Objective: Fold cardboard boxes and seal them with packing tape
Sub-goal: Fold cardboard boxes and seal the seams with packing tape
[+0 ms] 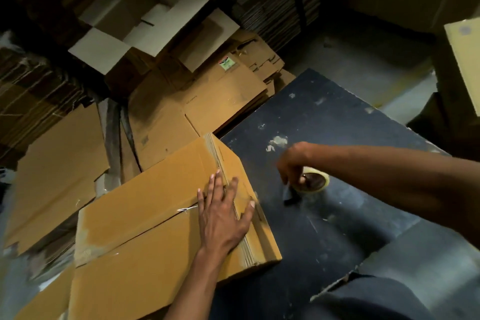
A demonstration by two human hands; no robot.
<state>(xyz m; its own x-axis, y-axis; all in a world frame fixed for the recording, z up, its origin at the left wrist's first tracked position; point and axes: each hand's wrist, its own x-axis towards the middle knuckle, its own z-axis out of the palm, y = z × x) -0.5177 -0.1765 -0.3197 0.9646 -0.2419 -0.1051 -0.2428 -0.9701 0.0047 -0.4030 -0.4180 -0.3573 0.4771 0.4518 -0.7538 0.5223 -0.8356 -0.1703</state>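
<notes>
My left hand (pixel 223 212) lies flat, fingers spread, on the cardboard box (pixel 161 215) at the dark table's (pixel 337 122) edge; it looks light, stiff, prone to slide. My right hand (pixel 294 163) grips the tape roll (pixel 313 180) on the table.

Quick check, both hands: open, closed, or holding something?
Left hand: open, fingers spread flat on the taped cardboard box.
Right hand: closed, gripping the packing tape roll.
</notes>
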